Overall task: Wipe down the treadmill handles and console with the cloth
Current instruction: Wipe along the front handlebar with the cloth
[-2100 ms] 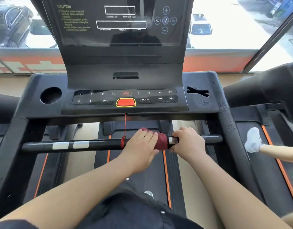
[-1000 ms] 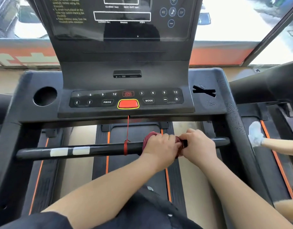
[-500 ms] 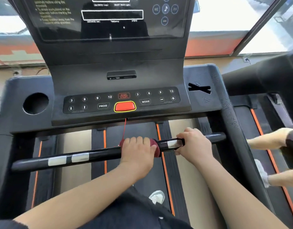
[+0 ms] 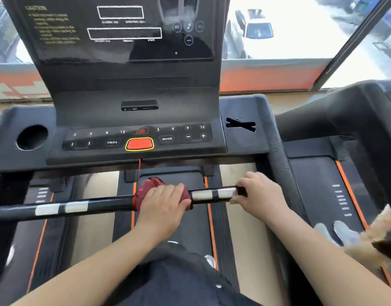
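Note:
A black handlebar (image 4: pixel 97 206) with silver sensor patches runs across the treadmill in front of me. My left hand (image 4: pixel 163 208) wraps a dark red cloth (image 4: pixel 149 187) around the bar near its middle, beside the red safety cord (image 4: pixel 139 173). Further right on the same bar, my right hand (image 4: pixel 258 195) is closed around it, just past two silver patches (image 4: pixel 214 193). The console (image 4: pixel 135 138) with its button panel and red stop button (image 4: pixel 139 144) stands above the bar. The dark display screen (image 4: pixel 124 29) rises behind it.
A round cup holder (image 4: pixel 32 137) sits at the console's left, a cross-shaped slot (image 4: pixel 241 124) at its right. On the neighbouring treadmill (image 4: pixel 318 184) to the right, another person's feet in white socks (image 4: pixel 342 234) are moving. Windows lie beyond the console.
My left hand has slid the cloth leftward along the bar, away from my right hand, uncovering the silver patches between them. My right hand kept its grip. The neighbour's feet moved.

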